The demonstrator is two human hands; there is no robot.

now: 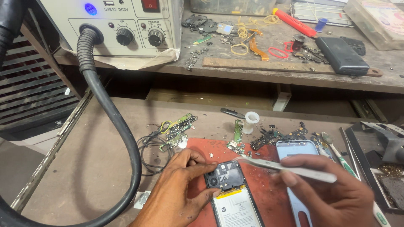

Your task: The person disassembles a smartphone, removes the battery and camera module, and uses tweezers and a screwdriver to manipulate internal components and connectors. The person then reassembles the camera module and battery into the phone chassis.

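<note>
Left hand (179,189) fingers steady opened phone (231,191); right hand (332,193), blurred, seemingly pinches tweezers (286,168)

Matt metal tweezers (290,169) (red rubbery mat (269,185))

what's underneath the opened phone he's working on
A red work mat lies under the opened phone, showing on both sides. The mat directly beneath it is covered.

My brown workbench (84,168) carries a red mat (269,189) at five o'clock, loose circuit boards (181,126) centre, black cable (151,151) beside.
</note>
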